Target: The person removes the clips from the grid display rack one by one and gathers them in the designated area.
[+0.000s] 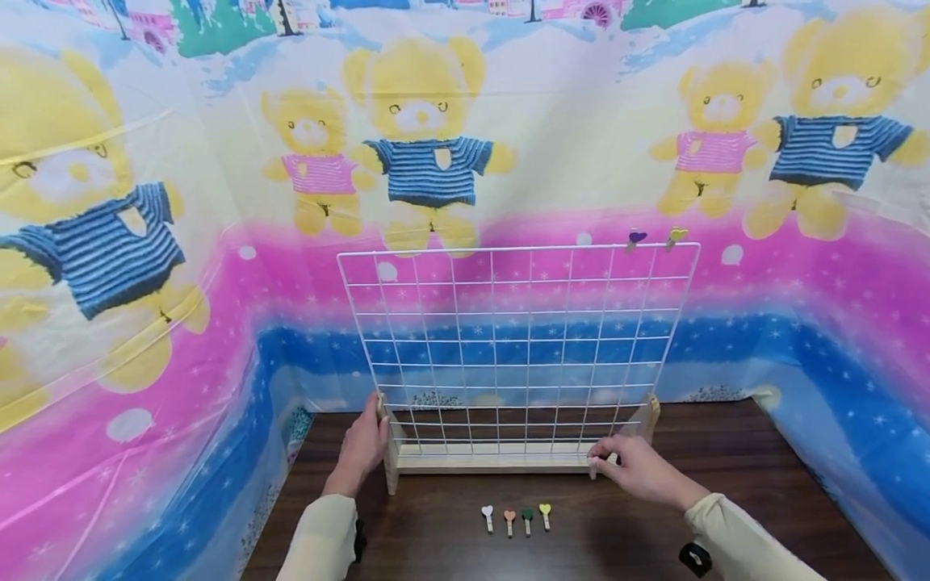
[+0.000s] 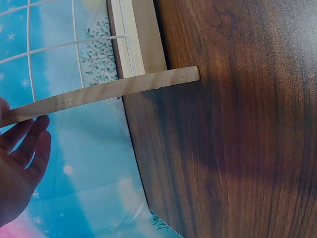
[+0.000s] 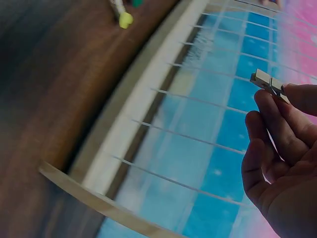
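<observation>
A white wire grid (image 1: 494,311) stands upright in a wooden stand (image 1: 494,464) on the table. My left hand (image 1: 366,440) grips the stand's left side post (image 2: 94,96), thumb on one face and fingers on the other. Between thumb and forefinger, my right hand (image 1: 639,466) pinches a small wooden clothespin (image 3: 267,81) before the grid's lower right part; the fingers hide its far end. A purple heart clothespin (image 1: 636,238) and a yellow heart clothespin (image 1: 677,236) sit on the top wire, at the right.
In front of the stand, a white (image 1: 488,516), an orange (image 1: 510,521), a green (image 1: 527,519) and a yellow heart clothespin (image 1: 546,515) lie in a row on the dark wooden table (image 1: 436,541). A bear-printed cloth (image 1: 567,161) hangs behind and at the sides.
</observation>
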